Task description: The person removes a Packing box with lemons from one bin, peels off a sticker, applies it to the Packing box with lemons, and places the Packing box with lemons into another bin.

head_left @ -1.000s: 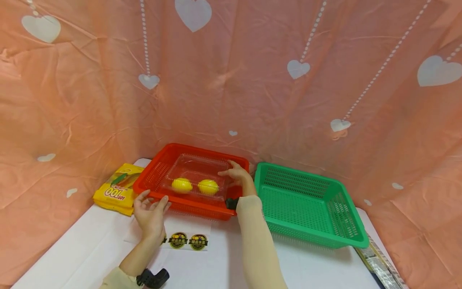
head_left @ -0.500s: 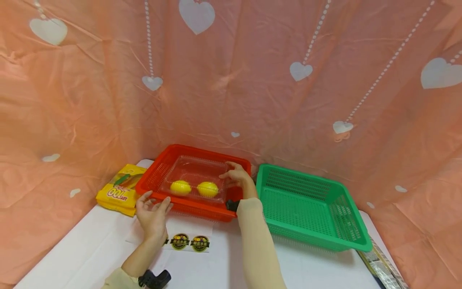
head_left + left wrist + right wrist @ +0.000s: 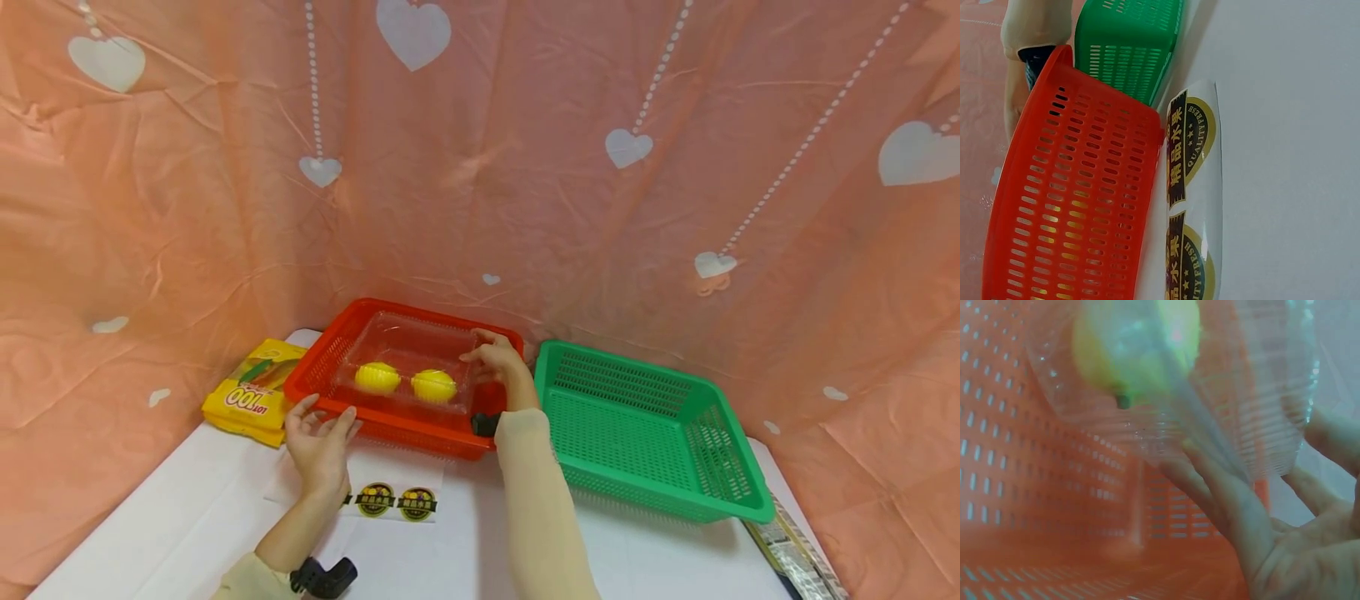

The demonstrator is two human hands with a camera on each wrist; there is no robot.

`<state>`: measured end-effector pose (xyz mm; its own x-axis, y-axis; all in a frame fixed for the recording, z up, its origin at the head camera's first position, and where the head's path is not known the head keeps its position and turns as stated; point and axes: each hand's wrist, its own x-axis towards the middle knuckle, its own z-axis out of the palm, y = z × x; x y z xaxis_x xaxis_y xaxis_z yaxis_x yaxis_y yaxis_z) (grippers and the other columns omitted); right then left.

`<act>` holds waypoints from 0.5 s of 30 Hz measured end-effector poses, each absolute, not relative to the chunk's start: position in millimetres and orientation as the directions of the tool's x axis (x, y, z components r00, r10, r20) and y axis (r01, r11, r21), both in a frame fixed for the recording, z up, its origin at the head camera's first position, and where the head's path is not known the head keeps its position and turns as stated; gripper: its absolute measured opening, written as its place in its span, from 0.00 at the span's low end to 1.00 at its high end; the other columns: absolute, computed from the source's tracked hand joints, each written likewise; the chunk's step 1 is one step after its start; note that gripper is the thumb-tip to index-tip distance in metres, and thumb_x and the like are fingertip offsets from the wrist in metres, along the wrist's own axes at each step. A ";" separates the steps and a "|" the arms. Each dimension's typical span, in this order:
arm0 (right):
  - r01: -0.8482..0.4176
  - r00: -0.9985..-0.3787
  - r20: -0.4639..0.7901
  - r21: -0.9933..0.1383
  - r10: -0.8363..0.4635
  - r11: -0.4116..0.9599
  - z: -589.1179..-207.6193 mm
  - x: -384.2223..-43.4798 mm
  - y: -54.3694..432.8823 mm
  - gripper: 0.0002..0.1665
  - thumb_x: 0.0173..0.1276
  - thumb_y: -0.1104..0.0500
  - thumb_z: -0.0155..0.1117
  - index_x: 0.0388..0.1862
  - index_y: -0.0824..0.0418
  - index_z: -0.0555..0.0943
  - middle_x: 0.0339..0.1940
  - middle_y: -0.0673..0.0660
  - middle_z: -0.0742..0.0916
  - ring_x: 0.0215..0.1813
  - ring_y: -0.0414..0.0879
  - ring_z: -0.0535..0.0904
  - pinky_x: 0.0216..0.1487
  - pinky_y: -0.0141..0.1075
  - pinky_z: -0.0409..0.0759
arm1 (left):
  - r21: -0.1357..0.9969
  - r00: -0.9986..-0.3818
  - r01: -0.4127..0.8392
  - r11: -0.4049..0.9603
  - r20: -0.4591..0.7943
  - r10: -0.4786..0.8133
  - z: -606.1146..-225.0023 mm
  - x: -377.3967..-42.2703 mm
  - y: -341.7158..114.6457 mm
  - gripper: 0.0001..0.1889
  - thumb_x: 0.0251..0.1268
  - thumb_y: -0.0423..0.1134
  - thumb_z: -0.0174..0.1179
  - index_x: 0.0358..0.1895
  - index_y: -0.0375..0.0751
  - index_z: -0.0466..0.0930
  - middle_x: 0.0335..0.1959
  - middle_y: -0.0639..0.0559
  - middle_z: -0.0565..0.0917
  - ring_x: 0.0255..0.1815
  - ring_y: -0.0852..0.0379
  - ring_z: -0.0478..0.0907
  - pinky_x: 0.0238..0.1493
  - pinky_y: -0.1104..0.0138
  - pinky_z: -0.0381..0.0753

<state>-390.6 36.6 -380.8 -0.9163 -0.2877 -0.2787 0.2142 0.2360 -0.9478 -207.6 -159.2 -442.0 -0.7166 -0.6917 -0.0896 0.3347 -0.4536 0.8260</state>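
In the head view, a clear plastic box (image 3: 420,337) with two lemons, a left lemon (image 3: 377,378) and a right lemon (image 3: 433,386), is inside the red basket (image 3: 442,432). My right hand (image 3: 501,364) grips the box's right edge. The right wrist view shows the fingers (image 3: 1241,512) on both sides of that clear wall, with a lemon (image 3: 1138,347) behind the plastic. At the basket's front left corner is my left hand (image 3: 321,450), fingers spread and loosely bent; whether it touches the rim is unclear. The left wrist view shows the basket's side (image 3: 1079,194) but no fingers.
A green basket (image 3: 611,429) stands right of the red one. Left lies a yellow packet (image 3: 251,396). Round label stickers (image 3: 395,502) on a strip lie in front of the red basket. Silvery packaging (image 3: 795,546) lies at the right table edge. A pink curtain (image 3: 480,208) hangs behind.
The clear box and its lemons dipped slightly in the red basket, then rose a little, with my right hand on its edge. My left hand stays by the basket's front left corner.
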 end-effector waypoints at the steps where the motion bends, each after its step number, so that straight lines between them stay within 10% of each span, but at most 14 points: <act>1: 0.220 -0.917 -0.280 -0.949 -0.283 0.227 -378.1 -390.0 36.4 0.40 0.69 0.67 0.63 0.78 0.57 0.62 0.49 0.62 0.83 0.23 0.47 0.79 0.34 0.40 0.87 | 0.826 -0.717 0.333 -0.455 -0.092 -0.691 -442.1 -207.4 -159.3 0.25 0.63 0.19 0.60 0.56 0.47 0.65 0.43 0.49 0.63 0.33 0.60 0.75 0.39 0.70 0.86; 8: 0.250 -0.919 -0.297 -0.947 -0.258 0.201 -358.6 -389.1 41.9 0.42 0.68 0.67 0.64 0.79 0.54 0.62 0.65 0.64 0.76 0.31 0.52 0.81 0.44 0.45 0.87 | 0.807 -0.719 0.352 -0.474 -0.091 -0.689 -441.9 -206.8 -159.4 0.26 0.62 0.18 0.61 0.55 0.48 0.66 0.43 0.48 0.62 0.32 0.60 0.75 0.38 0.70 0.86; 15: 0.282 -0.895 -0.323 -0.944 -0.306 0.172 -337.6 -386.0 60.1 0.43 0.70 0.69 0.61 0.80 0.52 0.58 0.73 0.66 0.68 0.64 0.69 0.73 0.63 0.56 0.75 | 0.794 -0.721 0.370 -0.482 -0.082 -0.688 -441.1 -207.6 -158.5 0.26 0.61 0.17 0.61 0.55 0.48 0.66 0.42 0.49 0.61 0.29 0.60 0.75 0.36 0.70 0.86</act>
<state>-386.0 60.1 -337.6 -0.8955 -0.3059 -0.3233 0.2821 0.1716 -0.9439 -207.6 -158.5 -441.1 -0.7210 -0.6881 -0.0824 0.3696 -0.4824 0.7941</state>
